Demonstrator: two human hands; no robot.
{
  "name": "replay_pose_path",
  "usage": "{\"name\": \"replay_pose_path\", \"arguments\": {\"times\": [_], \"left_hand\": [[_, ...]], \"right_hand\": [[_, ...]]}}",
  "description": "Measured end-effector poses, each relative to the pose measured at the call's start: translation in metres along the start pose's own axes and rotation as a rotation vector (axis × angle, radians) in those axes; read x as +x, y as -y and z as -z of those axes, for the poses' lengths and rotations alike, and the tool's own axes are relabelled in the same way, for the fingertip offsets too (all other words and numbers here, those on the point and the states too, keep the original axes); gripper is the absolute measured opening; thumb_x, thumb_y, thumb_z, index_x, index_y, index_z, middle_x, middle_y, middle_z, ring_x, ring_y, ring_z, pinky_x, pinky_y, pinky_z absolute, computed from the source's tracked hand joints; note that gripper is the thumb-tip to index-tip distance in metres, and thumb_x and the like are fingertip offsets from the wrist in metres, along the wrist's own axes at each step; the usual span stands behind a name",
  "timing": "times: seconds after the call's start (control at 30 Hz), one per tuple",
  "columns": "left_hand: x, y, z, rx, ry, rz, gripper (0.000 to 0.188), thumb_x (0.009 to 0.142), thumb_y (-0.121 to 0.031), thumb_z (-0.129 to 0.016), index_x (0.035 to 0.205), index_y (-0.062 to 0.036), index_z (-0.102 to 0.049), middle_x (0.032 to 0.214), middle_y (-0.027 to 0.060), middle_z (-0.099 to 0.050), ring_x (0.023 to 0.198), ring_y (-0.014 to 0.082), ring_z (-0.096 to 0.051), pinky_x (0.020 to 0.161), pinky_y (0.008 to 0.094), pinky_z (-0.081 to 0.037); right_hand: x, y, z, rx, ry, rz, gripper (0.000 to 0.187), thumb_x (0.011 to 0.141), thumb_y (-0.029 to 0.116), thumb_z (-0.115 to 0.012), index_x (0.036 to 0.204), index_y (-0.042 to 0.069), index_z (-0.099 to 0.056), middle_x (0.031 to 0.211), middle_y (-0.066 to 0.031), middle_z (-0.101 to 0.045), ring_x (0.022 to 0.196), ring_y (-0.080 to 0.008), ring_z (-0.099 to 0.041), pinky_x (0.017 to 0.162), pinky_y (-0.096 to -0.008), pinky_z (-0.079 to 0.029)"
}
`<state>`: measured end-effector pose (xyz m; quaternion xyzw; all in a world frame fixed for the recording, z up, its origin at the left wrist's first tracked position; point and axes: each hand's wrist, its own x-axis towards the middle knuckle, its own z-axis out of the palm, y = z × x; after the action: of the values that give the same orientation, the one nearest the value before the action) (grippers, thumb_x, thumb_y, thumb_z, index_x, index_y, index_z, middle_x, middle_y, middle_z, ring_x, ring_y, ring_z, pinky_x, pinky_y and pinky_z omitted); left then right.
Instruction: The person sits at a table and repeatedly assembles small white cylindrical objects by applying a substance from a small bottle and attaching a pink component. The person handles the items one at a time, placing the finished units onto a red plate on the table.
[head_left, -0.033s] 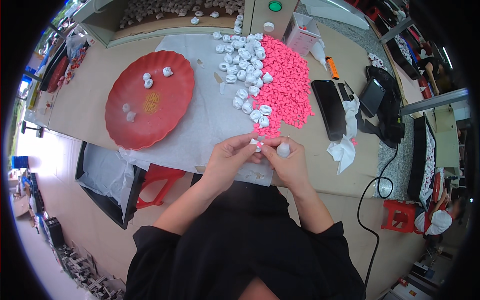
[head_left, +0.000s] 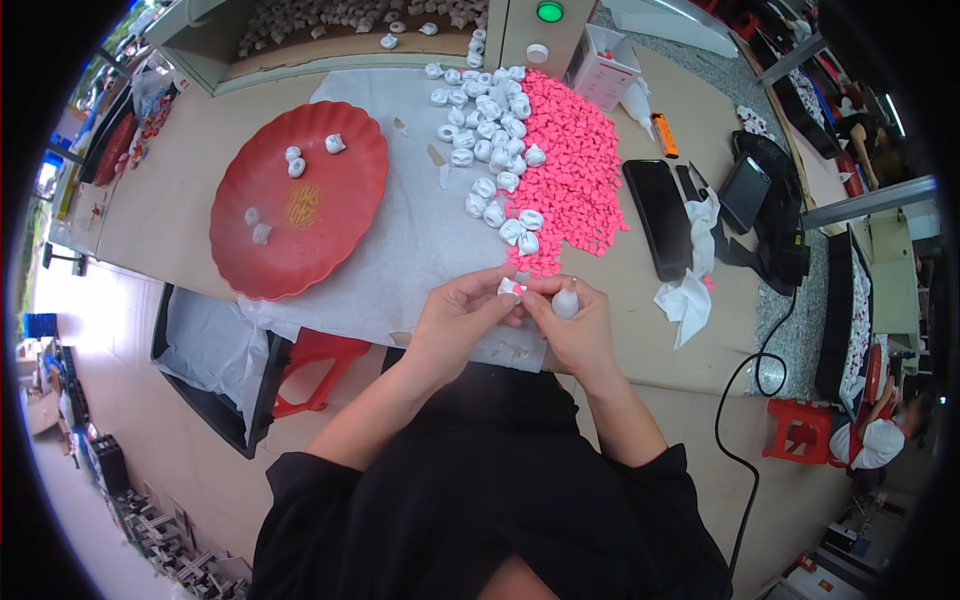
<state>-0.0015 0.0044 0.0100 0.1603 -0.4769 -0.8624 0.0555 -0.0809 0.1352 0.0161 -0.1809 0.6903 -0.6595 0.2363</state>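
My left hand (head_left: 460, 318) is closed, pinching a small white rounded piece (head_left: 507, 286) with a pink part (head_left: 519, 290) on its side. The fingertips of my right hand (head_left: 582, 332) meet that piece from the other side. Tucked in the same hand is a small white squeeze bottle (head_left: 566, 304), its narrow tip pointing away from me. Just beyond my fingers spreads a heap of small pink pieces (head_left: 570, 160). Along its left edge lie several white pieces (head_left: 485, 150) like the held one. My fingers partly cover the held piece.
To the left, a red scalloped plate (head_left: 345, 230) carries several white pieces. White paper (head_left: 410, 220) covers the table's middle. On the right lie a black phone (head_left: 657, 215), an orange lighter (head_left: 664, 136), crumpled tissue (head_left: 685, 305) and a black cable (head_left: 745, 460). A shelf box (head_left: 210, 70) stands behind.
The small white piece has turned slightly between my fingertips, and the bottle in my right hand has shifted a little. Nothing else has visibly moved.
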Motion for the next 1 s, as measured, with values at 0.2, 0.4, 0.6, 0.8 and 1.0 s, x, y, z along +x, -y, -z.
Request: {"name": "replay_pose_path", "arguments": {"times": [0.2, 0.4, 0.6, 0.8, 1.0], "left_hand": [[0.001, 0.005, 0.004, 0.034, 0.024, -0.032, 0.032, 0.086, -0.001, -0.052, 0.117, 0.0035, -0.05, 0.086, 0.0076, -0.062, 0.078, 0.0116, -0.059, 0.074, 0.0242, -0.048], [0.0, 0.004, 0.003, 0.051, 0.022, -0.027, 0.032, 0.086, 0.0, -0.052, 0.118, 0.0029, -0.05, 0.086, 0.0074, -0.062, 0.08, 0.0113, -0.06, 0.076, 0.0244, -0.049], [0.001, 0.003, 0.003, 0.034, 0.019, -0.034, 0.031, 0.085, 0.0, -0.053, 0.115, 0.0028, -0.052, 0.087, 0.0077, -0.062, 0.079, 0.0111, -0.059, 0.074, 0.024, -0.049], [0.0, 0.004, -0.002, 0.002, -0.003, -0.037, 0.029, 0.084, 0.001, -0.055, 0.112, 0.0034, -0.054, 0.091, 0.0082, -0.062, 0.077, 0.0105, -0.058, 0.072, 0.0234, -0.049], [0.0, 0.006, 0.0, 0.006, 0.01, -0.038, 0.028, 0.084, 0.002, -0.054, 0.112, 0.0038, -0.054, 0.095, 0.0092, -0.062, 0.078, 0.0108, -0.059, 0.074, 0.0238, -0.049]], "right_hand": [[-0.004, -0.013, -0.007, 0.005, -0.05, 0.162, 0.008, 0.077, -0.001, -0.063, 0.085, -0.001, -0.062, 0.078, -0.0052, -0.059, 0.07, -0.0086, -0.054, 0.062, -0.0226, -0.043], [-0.004, -0.013, -0.008, -0.039, -0.053, 0.238, 0.009, 0.076, -0.003, -0.063, 0.085, -0.001, -0.062, 0.078, -0.0065, -0.058, 0.07, -0.0108, -0.054, 0.062, -0.0228, -0.043], [-0.004, -0.015, -0.008, -0.061, -0.048, 0.27, 0.011, 0.076, -0.003, -0.063, 0.086, -0.001, -0.061, 0.078, -0.0076, -0.058, 0.07, -0.0128, -0.056, 0.062, -0.0242, -0.044], [-0.005, -0.018, -0.007, -0.176, -0.052, 0.4, 0.015, 0.073, -0.005, -0.062, 0.087, -0.001, -0.059, 0.078, -0.0101, -0.058, 0.069, -0.0171, -0.057, 0.062, -0.0263, -0.045], [-0.005, -0.017, -0.007, -0.201, -0.05, 0.438, 0.017, 0.072, -0.006, -0.062, 0.088, -0.001, -0.058, 0.077, -0.0098, -0.058, 0.068, -0.0175, -0.057, 0.061, -0.0267, -0.045]]}}
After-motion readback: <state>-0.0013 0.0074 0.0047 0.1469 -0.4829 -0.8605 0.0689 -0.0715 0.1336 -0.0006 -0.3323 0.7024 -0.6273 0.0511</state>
